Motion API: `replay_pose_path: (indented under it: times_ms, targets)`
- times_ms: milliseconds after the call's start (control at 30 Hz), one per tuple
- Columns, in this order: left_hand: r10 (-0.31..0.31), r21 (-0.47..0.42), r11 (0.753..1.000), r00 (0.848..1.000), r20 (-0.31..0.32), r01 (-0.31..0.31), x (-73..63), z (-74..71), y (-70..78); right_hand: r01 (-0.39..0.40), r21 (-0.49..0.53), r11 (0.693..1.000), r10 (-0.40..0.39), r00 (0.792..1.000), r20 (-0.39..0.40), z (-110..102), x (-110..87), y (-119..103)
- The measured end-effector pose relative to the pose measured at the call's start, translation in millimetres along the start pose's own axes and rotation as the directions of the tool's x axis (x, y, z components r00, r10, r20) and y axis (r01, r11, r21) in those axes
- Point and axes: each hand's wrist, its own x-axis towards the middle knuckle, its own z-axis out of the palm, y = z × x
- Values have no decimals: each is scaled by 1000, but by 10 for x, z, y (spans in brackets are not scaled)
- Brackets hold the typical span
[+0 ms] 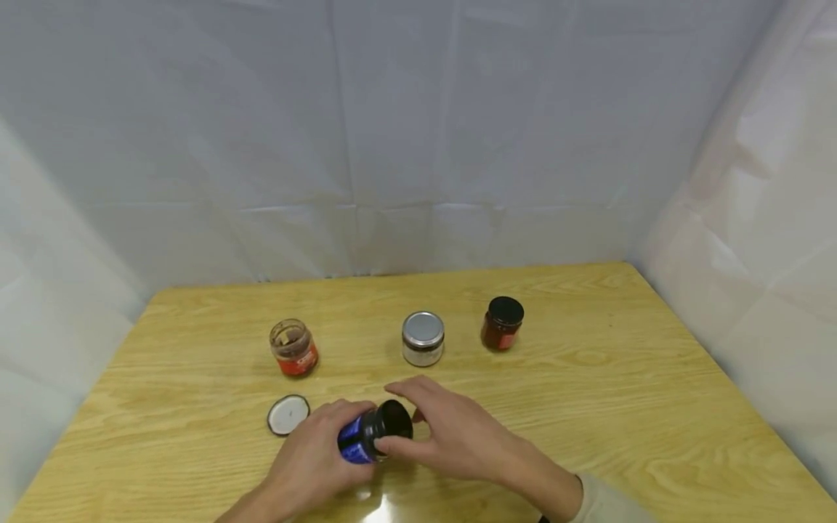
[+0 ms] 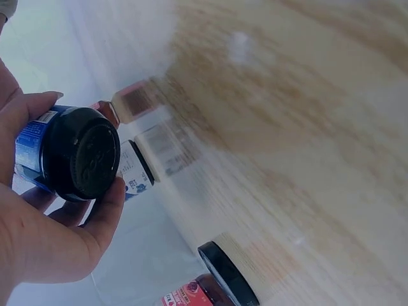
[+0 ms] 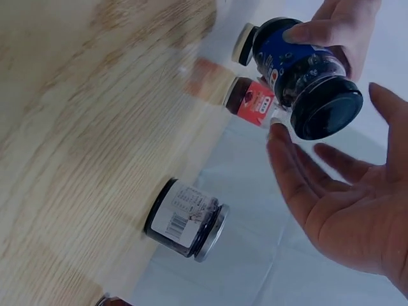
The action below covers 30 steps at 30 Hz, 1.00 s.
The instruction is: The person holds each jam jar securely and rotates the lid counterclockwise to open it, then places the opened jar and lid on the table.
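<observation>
Low over the front of the table, my left hand (image 1: 310, 447) grips a dark glass jar (image 1: 356, 442) with a blue label, fingers and thumb wrapped round its body. The jar is tipped on its side, its black lid (image 3: 326, 108) toward the right hand. In the left wrist view the dark base of the jar (image 2: 95, 159) shows. My right hand (image 1: 458, 432) is at the lid end, thumb and fingers spread loosely about the lid. From the right wrist, a gap shows between most of the right hand's fingers (image 3: 296, 172) and the lid.
An open red-labelled jar (image 1: 297, 361) stands at the left, an upturned lid (image 1: 288, 415) with a white inside lying before it. Farther back are a silver-lidded jar (image 1: 423, 330) and a dark red jar (image 1: 502, 327) with a black lid. Pale sheeting (image 1: 392, 145) hangs behind the wooden table (image 1: 621, 378).
</observation>
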Motion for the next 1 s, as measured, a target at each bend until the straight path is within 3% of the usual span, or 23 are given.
replay_pose_path:
  times_ms: [67, 167, 267, 367, 433, 500, 600, 667, 733, 867, 1000]
  targets:
    - [0, 6, 1000, 1000, 0, 0, 2, 4, -1, -33, 14, 999, 33, 999, -6, 9, 4, -13]
    - [0, 12, 1000, 1000, 8, 0, -1, 10, -2, -15, 25, 1000, 15, 1000, -2, 16, 9, -5]
    - [1, -1, 1000, 1000, 27, -1, -8, 15, -5, 97, -4, 995, -97, 995, 6, 9, 11, 31]
    - [5, -24, 1000, 999, 42, -4, -12, 22, -9, 227, -41, 973, -227, 974, 15, -3, 12, 69]
    - [9, -30, 1000, 999, 44, -8, -12, 27, -12, 273, -66, 960, -272, 962, 20, -6, 11, 84]
    - [9, -25, 1000, 999, 44, -8, -8, 29, -15, 239, -50, 970, -238, 971, 32, -3, 0, 84]
    - [4, -11, 1000, 999, 46, -4, -1, 23, -20, 109, -17, 994, -108, 993, 49, 16, -4, 55]
    - [-1, -8, 1000, 999, 54, 1, 4, 17, -19, 28, 6, 1000, -28, 998, 55, 31, 5, 36]
    - [2, -9, 1000, 998, 67, -2, 5, 14, -16, 0, 18, 1000, -1, 998, 56, 39, 20, 27]
    - [8, -17, 1000, 996, 84, -6, 2, 11, -15, 108, 2, 994, -108, 993, 46, 26, 29, 56]
    - [10, -26, 1000, 997, 79, -8, -1, 6, -22, 245, -16, 969, -244, 969, 39, 4, 28, 98]
